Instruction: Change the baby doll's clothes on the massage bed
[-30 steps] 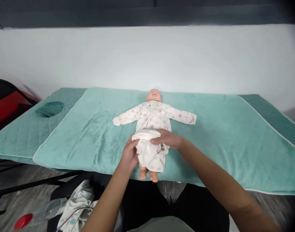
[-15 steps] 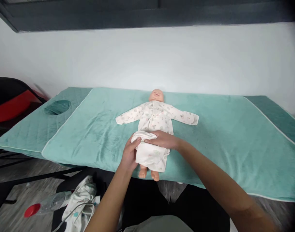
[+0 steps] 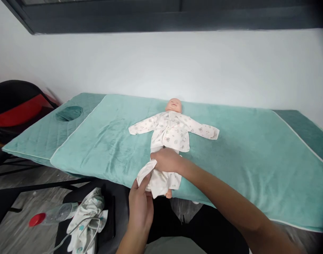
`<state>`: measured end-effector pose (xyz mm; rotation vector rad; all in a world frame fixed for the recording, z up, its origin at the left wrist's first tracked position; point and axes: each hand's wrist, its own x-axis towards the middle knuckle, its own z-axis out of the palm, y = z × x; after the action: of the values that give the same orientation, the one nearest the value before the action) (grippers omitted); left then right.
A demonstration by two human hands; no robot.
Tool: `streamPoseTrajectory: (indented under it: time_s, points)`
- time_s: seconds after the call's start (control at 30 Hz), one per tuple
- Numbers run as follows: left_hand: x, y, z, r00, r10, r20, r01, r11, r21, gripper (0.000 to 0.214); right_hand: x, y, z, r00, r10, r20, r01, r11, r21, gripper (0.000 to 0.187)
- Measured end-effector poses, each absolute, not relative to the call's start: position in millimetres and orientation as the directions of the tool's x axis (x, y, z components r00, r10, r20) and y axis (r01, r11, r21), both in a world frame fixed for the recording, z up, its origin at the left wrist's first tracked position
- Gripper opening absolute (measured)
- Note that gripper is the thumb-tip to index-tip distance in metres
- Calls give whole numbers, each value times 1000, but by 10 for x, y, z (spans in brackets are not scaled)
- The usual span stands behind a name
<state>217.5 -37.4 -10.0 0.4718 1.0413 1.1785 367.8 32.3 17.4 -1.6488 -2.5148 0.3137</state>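
A baby doll [image 3: 173, 105] lies on its back on the teal-covered bed, arms spread, in a white printed long-sleeved shirt [image 3: 169, 130]. White printed baby pants [image 3: 158, 181] are bunched over its lower legs. My left hand [image 3: 141, 203] is closed on the pants' edge at the bed's near side, thumb on top. Over the doll's lap, my right hand [image 3: 166, 160] is closed on the gathered cloth, its fingertips partly hidden. One bare foot [image 3: 168, 193] shows below the cloth; the other is covered from view.
The bed [image 3: 243, 151] stands against a white wall and has a face hole [image 3: 69, 113] at its left. A red-capped clear bottle [image 3: 55, 214] and a crumpled white printed cloth [image 3: 87, 215] with a cable lie at lower left. A black and red chair [image 3: 21, 106] stands beyond.
My left hand has moved down toward the near edge, drawing the cloth with it. The shirt's hem now shows. One foot has become hidden.
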Motion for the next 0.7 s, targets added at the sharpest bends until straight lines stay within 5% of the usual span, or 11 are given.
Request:
streamPoseTrajectory:
  time_s: [0.33, 0.7]
  points:
    - [1796, -781, -472, 77, 763, -642, -458, 599, 657, 33, 3559, 274, 115, -402, 915, -35, 902, 390, -183, 22]
    - [1896, -650, -905, 252, 820, -514, -519, 562, 643, 36, 3608, 219, 49, -409, 913, -10, 885, 394, -249, 20]
